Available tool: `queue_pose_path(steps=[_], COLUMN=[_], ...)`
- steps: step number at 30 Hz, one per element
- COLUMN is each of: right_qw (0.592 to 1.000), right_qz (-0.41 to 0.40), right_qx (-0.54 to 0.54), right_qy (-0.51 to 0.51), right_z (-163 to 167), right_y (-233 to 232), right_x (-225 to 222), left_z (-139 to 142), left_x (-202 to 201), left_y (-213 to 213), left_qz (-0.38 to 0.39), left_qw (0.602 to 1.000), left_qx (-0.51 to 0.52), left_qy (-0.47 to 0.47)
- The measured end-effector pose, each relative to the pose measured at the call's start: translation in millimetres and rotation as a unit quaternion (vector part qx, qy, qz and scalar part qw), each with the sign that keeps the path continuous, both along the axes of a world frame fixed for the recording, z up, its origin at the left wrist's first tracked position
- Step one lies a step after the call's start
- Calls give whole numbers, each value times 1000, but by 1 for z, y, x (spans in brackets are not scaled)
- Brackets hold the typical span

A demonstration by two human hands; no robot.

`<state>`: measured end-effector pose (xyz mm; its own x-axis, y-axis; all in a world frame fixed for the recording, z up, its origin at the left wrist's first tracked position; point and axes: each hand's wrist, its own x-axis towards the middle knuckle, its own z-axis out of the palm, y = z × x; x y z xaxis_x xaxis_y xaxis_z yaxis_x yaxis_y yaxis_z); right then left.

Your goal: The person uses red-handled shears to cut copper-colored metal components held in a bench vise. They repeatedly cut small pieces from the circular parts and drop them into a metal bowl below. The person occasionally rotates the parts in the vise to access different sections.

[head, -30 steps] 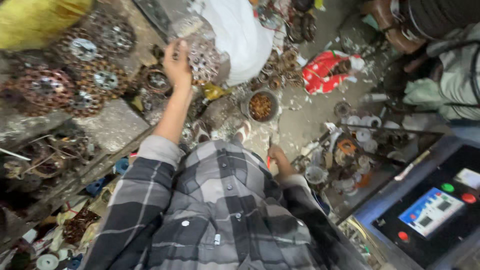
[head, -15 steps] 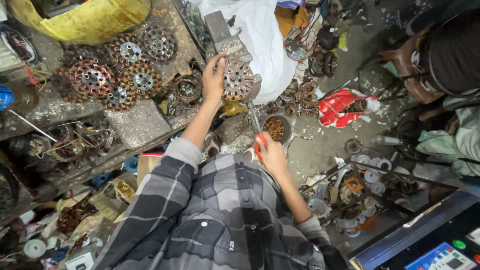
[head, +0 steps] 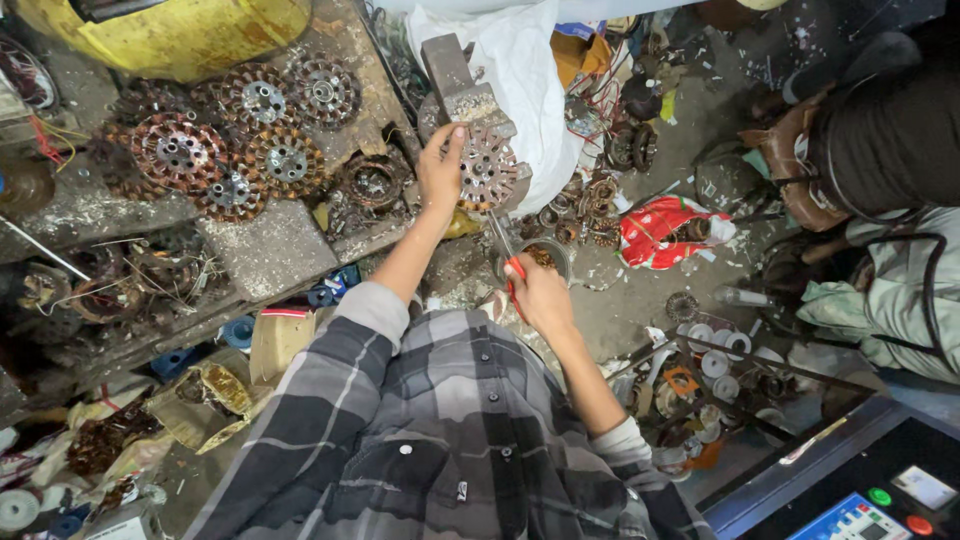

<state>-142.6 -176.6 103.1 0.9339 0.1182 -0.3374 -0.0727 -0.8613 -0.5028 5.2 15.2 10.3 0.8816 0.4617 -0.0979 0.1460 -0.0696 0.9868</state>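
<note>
Left arm stretched forward, the left hand (head: pixel 441 168) has its fingers curled over the rim of a round wound stator (head: pixel 487 167) set at the bench vise (head: pixel 462 88). Just below, the right hand (head: pixel 537 293), elbow bent, is clenched around a red-handled screwdriver (head: pixel 507 252) whose shaft points up toward the stator.

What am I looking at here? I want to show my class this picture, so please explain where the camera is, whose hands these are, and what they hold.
The camera sits on a person's head and looks down, so the checked shirt is their own. Their left hand steadies a round toothed metal core beside a grey vice. Their right hand grips a red-handled tool pointing up towards that core. More wound cores lie on the dirty workbench. Another person sits at the right.
</note>
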Motion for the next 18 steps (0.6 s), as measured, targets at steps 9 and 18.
queue_pose_path(steps=[9, 18], right_qw=[999, 918], right_qz=[-13, -106], right_qx=[15, 304], right_qy=[31, 232], right_z=[29, -37], right_y=[4, -6], right_x=[1, 19], left_z=[10, 14], left_x=[-3, -11], left_y=[-4, -4], left_qz=[-3, -6], left_qw=[1000, 999], left_qx=[-11, -19], left_qy=[-6, -33])
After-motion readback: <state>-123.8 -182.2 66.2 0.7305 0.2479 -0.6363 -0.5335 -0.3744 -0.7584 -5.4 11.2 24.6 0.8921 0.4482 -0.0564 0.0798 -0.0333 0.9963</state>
